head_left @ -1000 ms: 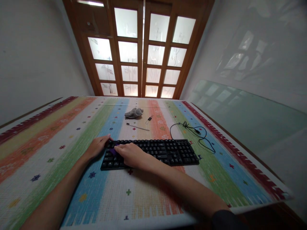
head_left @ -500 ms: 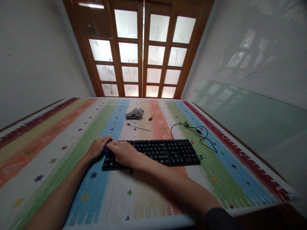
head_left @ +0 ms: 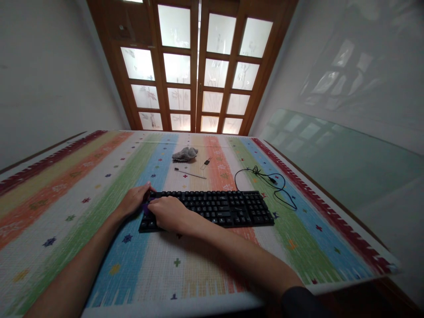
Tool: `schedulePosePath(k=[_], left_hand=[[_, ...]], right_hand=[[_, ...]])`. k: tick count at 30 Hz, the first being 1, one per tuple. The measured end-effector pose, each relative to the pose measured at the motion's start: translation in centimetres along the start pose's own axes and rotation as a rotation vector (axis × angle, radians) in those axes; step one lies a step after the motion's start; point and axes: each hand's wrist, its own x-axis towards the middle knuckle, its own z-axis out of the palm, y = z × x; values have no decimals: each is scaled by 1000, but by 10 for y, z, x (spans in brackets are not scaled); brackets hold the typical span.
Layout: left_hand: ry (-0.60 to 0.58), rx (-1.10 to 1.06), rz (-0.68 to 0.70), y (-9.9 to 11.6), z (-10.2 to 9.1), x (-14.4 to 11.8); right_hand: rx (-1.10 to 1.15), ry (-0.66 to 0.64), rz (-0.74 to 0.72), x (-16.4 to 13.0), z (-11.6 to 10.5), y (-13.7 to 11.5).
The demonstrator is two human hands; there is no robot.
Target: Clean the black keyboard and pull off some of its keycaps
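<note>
I see both hands at the keyboard's (head_left: 207, 208) nine o'clock end; its long axis runs three-to-nine across the desk (head_left: 198, 269). Right hand (head_left: 167, 213) pinches something purple (head_left: 145, 207); left hand (head_left: 134, 199) curled alongside.

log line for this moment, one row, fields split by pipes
left hand: at left end of keyboard | right hand: on its left keys, by small purple thing | behind: grey cloth, cable
</note>
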Motion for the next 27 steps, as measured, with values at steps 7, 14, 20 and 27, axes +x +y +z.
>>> schedulePosePath(k=[7, 14, 20, 27], left_hand=[[-6, -23, 36, 0, -1, 1], [16, 10, 9, -4, 1, 2], [13, 24, 21, -4, 0, 2], [8, 33, 26, -5, 1, 2]], right_hand=[[-28, 192, -55, 7, 21, -1], [-64, 124, -6, 7, 26, -13], [-71, 125, -10, 0, 30, -24], [-118, 182, -30, -14, 33, -37]])
